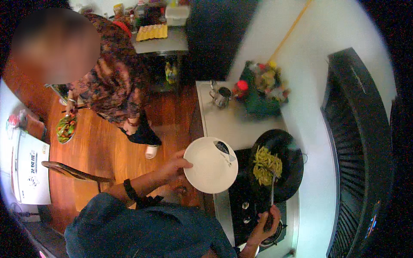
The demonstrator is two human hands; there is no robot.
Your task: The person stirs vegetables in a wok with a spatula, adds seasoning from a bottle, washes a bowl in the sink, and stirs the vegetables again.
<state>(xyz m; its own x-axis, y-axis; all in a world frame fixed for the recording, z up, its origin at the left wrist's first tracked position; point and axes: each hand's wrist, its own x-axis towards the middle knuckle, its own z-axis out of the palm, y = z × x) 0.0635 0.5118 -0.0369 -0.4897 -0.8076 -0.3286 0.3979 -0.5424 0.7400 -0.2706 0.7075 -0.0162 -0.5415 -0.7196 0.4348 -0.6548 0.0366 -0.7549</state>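
Observation:
My left hand (176,166) grips the rim of a white bowl (209,167), its thumb over the edge. Inside, the bowl is bare apart from a dark leaf-like printed motif on its far side. My right hand (267,222) is closed around the handle of a metal spatula or spoon (273,190). That utensil's far end reaches into green shredded food (266,166), which lies heaped in a black wok (292,180). The bowl is held in the air just left of the wok, over the front edge of the black gas stove (240,193).
Another person (113,74) stands at the left with a plate of mixed vegetables (66,128). On the counter (222,122) are a metal cup (222,96), a red-lidded jar (240,87) and a green basket (261,103). A wooden chair (77,171) and a black range hood (358,154) flank me.

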